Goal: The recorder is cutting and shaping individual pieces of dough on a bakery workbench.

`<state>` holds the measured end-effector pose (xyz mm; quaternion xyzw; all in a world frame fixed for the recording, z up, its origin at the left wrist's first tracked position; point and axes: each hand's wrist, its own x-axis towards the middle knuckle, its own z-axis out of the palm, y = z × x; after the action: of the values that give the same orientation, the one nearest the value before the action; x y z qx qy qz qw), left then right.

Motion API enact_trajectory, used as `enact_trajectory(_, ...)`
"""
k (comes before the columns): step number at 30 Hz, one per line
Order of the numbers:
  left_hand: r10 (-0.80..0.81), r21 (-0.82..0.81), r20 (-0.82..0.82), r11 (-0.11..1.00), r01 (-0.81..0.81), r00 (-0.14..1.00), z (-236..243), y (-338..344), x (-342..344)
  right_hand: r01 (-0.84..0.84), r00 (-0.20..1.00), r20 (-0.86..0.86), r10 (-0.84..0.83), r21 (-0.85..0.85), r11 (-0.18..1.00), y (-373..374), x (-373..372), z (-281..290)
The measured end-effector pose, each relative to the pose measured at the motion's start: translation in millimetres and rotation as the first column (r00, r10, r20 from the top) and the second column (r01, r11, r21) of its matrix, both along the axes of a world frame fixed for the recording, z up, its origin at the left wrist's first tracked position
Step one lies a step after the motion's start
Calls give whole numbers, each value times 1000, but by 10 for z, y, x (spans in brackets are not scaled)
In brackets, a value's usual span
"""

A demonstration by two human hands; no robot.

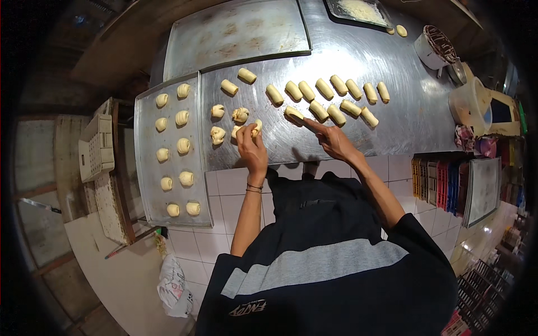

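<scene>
My left hand (pixel 252 150) is at the near edge of the steel table, its fingers closed around a small piece of dough (pixel 257 125). Beside it sit several folded dough pieces (pixel 240 115) with brownish filling showing. My right hand (pixel 337 143) reaches to a pale dough roll (pixel 293 114), index finger stretched toward the roll's right end and the other fingers curled. What those fingers hold, if anything, is too small to make out. Several uncut dough rolls (pixel 324 88) lie in loose rows beyond and right of this hand.
A metal tray (pixel 147 168) with shaped dough pieces in two columns stands at the left. Another stained tray (pixel 238 33) lies at the back. At the far right are a chocolate-smeared tub (pixel 431 51) and a dish of pale shreds (pixel 358 11). The steel table's front edge (pixel 403 152) faces me.
</scene>
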<state>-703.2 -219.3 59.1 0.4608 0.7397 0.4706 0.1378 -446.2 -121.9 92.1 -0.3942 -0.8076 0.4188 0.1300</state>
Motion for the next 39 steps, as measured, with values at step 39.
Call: enact_trajectory(39, -68, -325, 253, 934, 151, 965, -916, 400, -385, -209, 926, 368, 82, 319, 924, -692, -819, -957)
